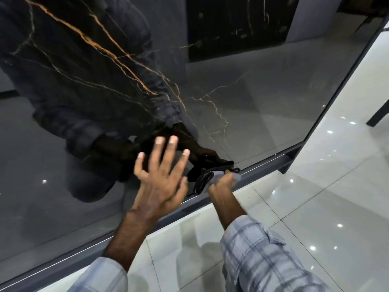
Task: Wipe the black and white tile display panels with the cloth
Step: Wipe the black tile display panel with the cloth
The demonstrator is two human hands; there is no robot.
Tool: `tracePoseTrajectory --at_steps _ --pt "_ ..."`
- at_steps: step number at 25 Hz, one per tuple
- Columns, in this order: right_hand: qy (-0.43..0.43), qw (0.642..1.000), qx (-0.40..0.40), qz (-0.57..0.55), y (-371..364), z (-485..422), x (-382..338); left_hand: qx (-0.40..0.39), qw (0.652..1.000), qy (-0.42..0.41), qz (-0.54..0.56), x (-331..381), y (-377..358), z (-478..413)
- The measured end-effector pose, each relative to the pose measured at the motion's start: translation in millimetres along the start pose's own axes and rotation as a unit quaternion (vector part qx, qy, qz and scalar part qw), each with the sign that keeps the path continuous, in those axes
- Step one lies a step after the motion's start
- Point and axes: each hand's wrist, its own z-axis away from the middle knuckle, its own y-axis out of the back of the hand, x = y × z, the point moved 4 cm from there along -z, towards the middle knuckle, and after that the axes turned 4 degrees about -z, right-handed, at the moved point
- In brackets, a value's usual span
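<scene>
My right hand grips the cloth at the black panel bottom edge; unwiped surface extends up and leftward. My left hand rests flat, fingers spread, beside it.

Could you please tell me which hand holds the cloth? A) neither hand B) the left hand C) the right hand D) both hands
C: the right hand grips the grey cloth at the lower edge of the black panel, while the left hand is spread open, holding nothing.
</scene>
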Motion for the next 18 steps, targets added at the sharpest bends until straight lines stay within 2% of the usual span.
tracePoseTrajectory --at_steps 2,3,5,6,7,9,10,11,12,13,14,15,16,17,18 --pt "0.03 0.996 0.062 -0.056 -16 8 -23 0.034 0.995 -0.072 0.051 5 36 -36" --pt "0.066 0.994 0.064 -0.051 -31 18 -41 0.06 0.994 -0.085 0.042 -4 55 -64" --pt "0.228 0.973 0.028 0.015 -59 56 -79 0.105 0.992 -0.065 -0.033 -35 85 -116" --pt "0.345 0.936 0.004 0.072 -71 84 -94 0.116 0.989 -0.051 -0.072 -49 92 -135" --pt "0.47 0.874 -0.026 0.122 -83 112 -104 0.123 0.985 -0.042 -0.11 -57 94 -147" --pt "0.67 0.705 -0.085 0.216 -97 158 -111 0.124 0.975 -0.056 -0.174 -57 86 -148" --pt "0.723 0.633 -0.105 0.258 -101 164 -113 0.121 0.972 -0.07 -0.19 -53 79 -145" --pt "0.753 0.58 -0.113 0.289 -101 156 -115 0.119 0.97 -0.079 -0.196 -51 73 -142" --pt "0.767 0.554 -0.106 0.305 -99 143 -121 0.122 0.969 -0.08 -0.198 -50 71 -141" --pt "0.753 0.582 -0.083 0.295 -97 126 -132 0.127 0.969 -0.078 -0.2 -52 70 -142" --pt "0.703 0.664 -0.046 0.251 -95 107 -147 0.134 0.968 -0.074 -0.201 -53 71 -143" --pt "0.604 0.776 -0.003 0.181 -92 88 -163 0.139 0.967 -0.071 -0.2 -53 71 -143" --pt "0.487 0.866 0.041 0.109 -93 72 -174 0.142 0.967 -0.073 -0.201 -52 71 -144" --pt "0.393 0.914 0.073 0.07 -97 66 -178 0.142 0.966 -0.074 -0.203 -50 70 -144" --pt "0.351 0.93 0.084 0.071 -103 73 -178 0.141 0.965 -0.075 -0.207 -50 69 -145"
